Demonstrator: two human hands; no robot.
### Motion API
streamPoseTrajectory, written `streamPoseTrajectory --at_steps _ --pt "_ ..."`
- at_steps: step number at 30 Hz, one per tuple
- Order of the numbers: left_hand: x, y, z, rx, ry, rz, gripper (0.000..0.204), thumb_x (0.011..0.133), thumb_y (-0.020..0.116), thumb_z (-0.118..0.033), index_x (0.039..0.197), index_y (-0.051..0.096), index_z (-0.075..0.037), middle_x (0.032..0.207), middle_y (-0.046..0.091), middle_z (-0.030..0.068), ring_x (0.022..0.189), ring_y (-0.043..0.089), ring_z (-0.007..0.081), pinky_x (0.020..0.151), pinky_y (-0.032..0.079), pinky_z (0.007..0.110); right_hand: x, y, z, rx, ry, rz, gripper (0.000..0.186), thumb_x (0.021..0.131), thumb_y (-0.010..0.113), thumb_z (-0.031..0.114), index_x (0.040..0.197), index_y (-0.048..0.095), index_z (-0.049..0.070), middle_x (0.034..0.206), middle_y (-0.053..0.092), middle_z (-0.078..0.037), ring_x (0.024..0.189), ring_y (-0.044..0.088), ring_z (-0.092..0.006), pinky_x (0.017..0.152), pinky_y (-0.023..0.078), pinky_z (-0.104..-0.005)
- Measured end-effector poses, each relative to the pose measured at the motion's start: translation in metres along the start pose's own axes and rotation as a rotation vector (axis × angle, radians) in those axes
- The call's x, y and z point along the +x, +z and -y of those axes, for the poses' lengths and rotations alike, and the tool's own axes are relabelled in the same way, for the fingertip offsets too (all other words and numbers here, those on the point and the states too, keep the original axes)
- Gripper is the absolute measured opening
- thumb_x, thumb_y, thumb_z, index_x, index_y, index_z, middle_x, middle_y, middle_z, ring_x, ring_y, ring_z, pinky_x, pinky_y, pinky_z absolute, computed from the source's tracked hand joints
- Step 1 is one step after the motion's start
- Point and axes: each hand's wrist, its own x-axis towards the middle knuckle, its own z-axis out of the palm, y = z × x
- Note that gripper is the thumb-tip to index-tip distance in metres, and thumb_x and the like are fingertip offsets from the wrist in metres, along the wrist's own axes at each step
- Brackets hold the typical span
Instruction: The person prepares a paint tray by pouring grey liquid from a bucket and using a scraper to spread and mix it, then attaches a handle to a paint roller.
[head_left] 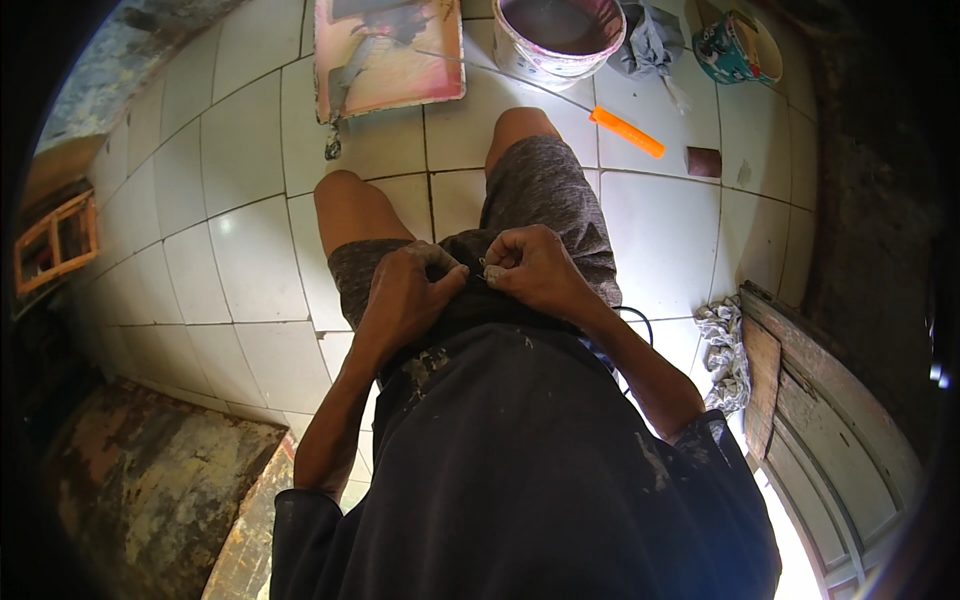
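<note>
My left hand and my right hand are at the waist of my dark grey shorts, just above the hem of my paint-marked dark shirt. Both hands have curled, pinched fingers, a small gap apart. Between them is a thin pale cord, apparently a drawstring, held in my right fingertips. What my left fingertips hold is too small to make out.
Ahead on the tiled floor lie a paint tray, a bucket, a grey rag, a teal container, an orange handle and a brown block. A weathered door stands at right.
</note>
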Motion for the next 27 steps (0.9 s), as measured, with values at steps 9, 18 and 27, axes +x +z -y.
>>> streamPoseTrajectory --at_steps 9,18,27 --pt "-0.006 0.003 -0.004 0.024 0.004 -0.075 0.022 0.074 0.065 -0.018 0.081 0.067 0.002 0.084 0.064 0.0185 0.079 0.063 0.0301 0.076 0.047 0.037 -0.003 0.012 0.003 0.059 0.021 -0.095 0.014 0.066 0.069 0.009 0.072 0.062 -0.002 0.063 0.061 -0.011 0.061 0.06 -0.0151 0.06 0.048 -0.0287" --pt "-0.008 0.002 -0.002 0.023 0.032 -0.017 0.022 0.078 0.061 -0.018 0.089 0.068 0.0 0.09 0.065 0.0163 0.091 0.06 0.0285 0.084 0.044 0.037 -0.004 0.012 -0.003 0.017 -0.031 -0.131 0.015 0.071 0.069 0.011 0.079 0.064 0.0 0.07 0.063 -0.01 0.065 0.06 -0.0152 0.063 0.047 -0.029" --pt "-0.007 0.006 0.001 -0.038 0.021 -0.009 0.023 0.078 0.061 -0.017 0.094 0.067 -0.001 0.095 0.064 0.0168 0.092 0.06 0.0284 0.085 0.044 0.036 -0.001 0.006 0.0 0.105 0.02 -0.075 0.015 0.073 0.067 0.013 0.081 0.067 0.0 0.068 0.064 -0.01 0.065 0.061 -0.0134 0.064 0.047 -0.0283"
